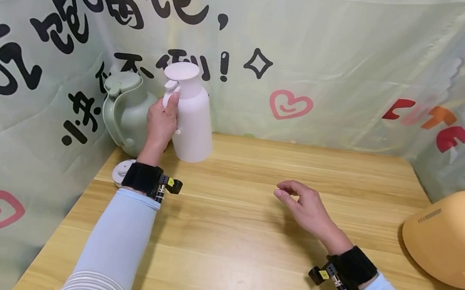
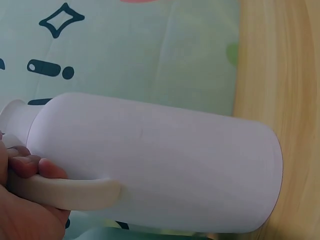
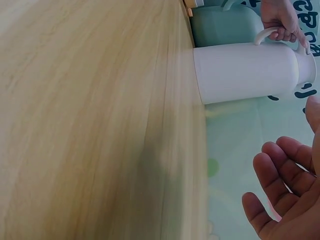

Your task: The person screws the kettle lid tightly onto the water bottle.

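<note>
My left hand [image 1: 162,119] grips the handle [image 2: 90,194] of a pale lilac-white thermos jug [image 1: 194,126], the thumb up by its lid lever. The jug stands nearly upright at the back left of the table; whether its base touches the wood I cannot tell. Fingers curl through the handle in the left wrist view, and the jug's body [image 2: 165,160] fills the middle there. Over the middle right of the table, my right hand [image 1: 305,209] hovers with loosely bent fingers and holds nothing. In the right wrist view its fingers [image 3: 280,182] are spread apart, away from the jug.
A green jug [image 1: 125,112] stands just left of the lilac one, against the cloth backdrop. A small round white item [image 1: 122,170] lies partly behind the left wrist. At the right edge sits a large orange rounded vessel [image 1: 448,234]. Printed cloth [image 1: 346,72] encloses the wooden table [image 1: 224,250].
</note>
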The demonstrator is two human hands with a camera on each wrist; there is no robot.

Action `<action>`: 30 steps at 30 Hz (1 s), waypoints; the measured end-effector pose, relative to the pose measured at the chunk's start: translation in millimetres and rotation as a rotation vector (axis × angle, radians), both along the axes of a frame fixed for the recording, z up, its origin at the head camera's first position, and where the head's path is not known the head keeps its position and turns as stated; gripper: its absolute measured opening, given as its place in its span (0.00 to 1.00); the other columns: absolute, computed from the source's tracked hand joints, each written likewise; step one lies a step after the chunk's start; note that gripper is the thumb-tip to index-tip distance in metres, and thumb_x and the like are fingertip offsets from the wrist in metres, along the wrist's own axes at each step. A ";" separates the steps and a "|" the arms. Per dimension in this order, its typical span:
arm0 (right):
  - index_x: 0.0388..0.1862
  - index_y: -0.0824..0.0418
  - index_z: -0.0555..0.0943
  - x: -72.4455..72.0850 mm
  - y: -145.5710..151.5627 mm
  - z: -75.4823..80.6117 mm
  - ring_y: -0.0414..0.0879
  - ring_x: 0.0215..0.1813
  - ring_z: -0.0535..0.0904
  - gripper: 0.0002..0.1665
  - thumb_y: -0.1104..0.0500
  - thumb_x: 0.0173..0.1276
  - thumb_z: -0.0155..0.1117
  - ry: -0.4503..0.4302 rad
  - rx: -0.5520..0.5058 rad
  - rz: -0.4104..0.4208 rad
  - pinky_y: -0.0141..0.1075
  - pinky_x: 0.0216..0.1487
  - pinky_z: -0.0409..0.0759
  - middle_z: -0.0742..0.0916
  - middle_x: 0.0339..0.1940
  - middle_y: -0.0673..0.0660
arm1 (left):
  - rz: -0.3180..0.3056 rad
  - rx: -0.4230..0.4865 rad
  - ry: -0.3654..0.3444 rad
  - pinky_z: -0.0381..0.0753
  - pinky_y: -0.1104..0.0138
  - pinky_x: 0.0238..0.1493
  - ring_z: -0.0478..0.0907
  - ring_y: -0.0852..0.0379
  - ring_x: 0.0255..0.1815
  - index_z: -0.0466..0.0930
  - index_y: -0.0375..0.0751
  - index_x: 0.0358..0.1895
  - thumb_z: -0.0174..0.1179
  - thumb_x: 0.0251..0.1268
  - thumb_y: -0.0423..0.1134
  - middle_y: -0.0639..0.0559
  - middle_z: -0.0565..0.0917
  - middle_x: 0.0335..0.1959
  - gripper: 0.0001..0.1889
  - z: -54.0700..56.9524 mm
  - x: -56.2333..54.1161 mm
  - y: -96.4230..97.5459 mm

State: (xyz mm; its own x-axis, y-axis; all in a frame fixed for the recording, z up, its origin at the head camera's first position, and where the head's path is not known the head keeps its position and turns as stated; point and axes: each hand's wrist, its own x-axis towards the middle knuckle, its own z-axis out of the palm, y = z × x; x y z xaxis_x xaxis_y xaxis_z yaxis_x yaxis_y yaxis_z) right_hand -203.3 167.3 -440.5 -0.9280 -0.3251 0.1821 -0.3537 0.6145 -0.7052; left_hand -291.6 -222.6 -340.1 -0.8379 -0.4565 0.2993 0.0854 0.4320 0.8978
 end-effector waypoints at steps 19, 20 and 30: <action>0.73 0.68 0.71 8.7 23.5 -0.4 0.71 0.73 0.71 0.41 0.36 0.80 0.53 0.007 0.207 -0.149 0.65 0.72 0.69 0.77 0.72 0.73 | 0.118 0.117 -0.092 0.66 0.56 0.75 0.63 0.46 0.72 0.54 0.46 0.68 0.63 0.66 0.52 0.41 0.68 0.69 0.35 2.3 27.9 40.7; 0.74 0.69 0.71 10.1 26.3 -1.3 0.71 0.73 0.71 0.41 0.37 0.80 0.53 0.012 0.213 -0.156 0.65 0.72 0.69 0.77 0.72 0.73 | 0.134 0.125 -0.071 0.65 0.56 0.75 0.60 0.47 0.73 0.55 0.46 0.67 0.63 0.65 0.50 0.42 0.66 0.69 0.34 -0.2 32.7 47.4; 0.73 0.69 0.71 22.2 46.7 -1.1 0.71 0.74 0.70 0.38 0.41 0.80 0.56 0.081 0.284 -0.224 0.65 0.74 0.66 0.76 0.72 0.73 | 0.049 -0.050 0.067 0.65 0.50 0.65 0.61 0.42 0.64 0.70 0.42 0.57 0.58 0.66 0.39 0.40 0.68 0.61 0.18 -45.4 86.8 88.5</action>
